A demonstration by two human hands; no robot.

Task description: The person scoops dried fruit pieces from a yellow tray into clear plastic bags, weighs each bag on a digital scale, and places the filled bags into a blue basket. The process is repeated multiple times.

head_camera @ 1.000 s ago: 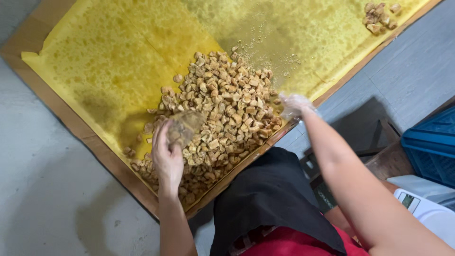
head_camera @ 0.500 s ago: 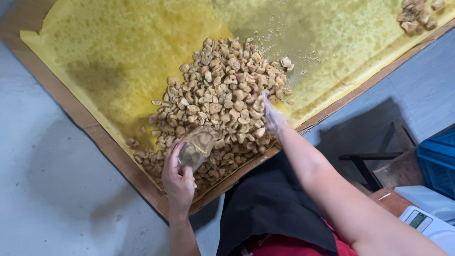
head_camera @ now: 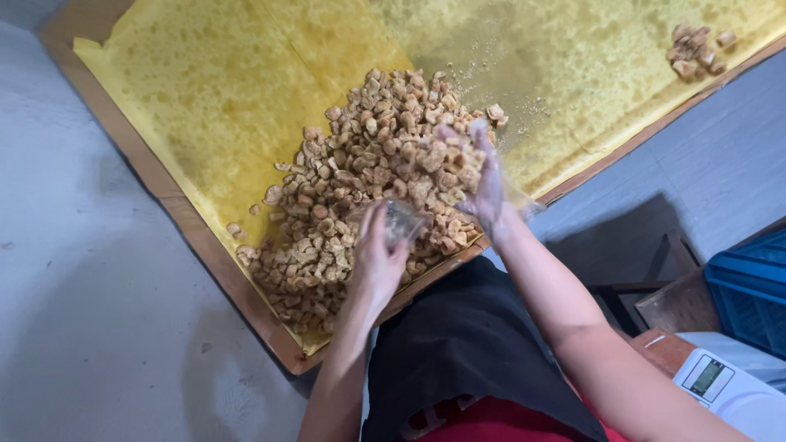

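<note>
A big heap of small light-brown fried pieces [head_camera: 352,188] lies on yellow paper [head_camera: 205,106] that lines a flat brown board [head_camera: 205,254] on the floor. My left hand [head_camera: 375,263] grips a small clear plastic bag [head_camera: 403,221] at the heap's near edge. My right hand [head_camera: 485,182], in a thin clear glove, is cupped around a handful of the pieces [head_camera: 449,157]. It is raised just above the heap, right of the bag and slightly beyond it.
A second small cluster of pieces [head_camera: 696,45] sits on the paper at the far right. My black apron [head_camera: 467,344] fills the bottom middle. Right of me are a dark wooden stool [head_camera: 655,282], a blue crate [head_camera: 749,286] and a white digital scale [head_camera: 725,389]. Grey floor surrounds the board.
My right hand moved left from the heap's right edge and lifted a handful of pieces beside the bag. My left hand with the bag stayed at the near edge.
</note>
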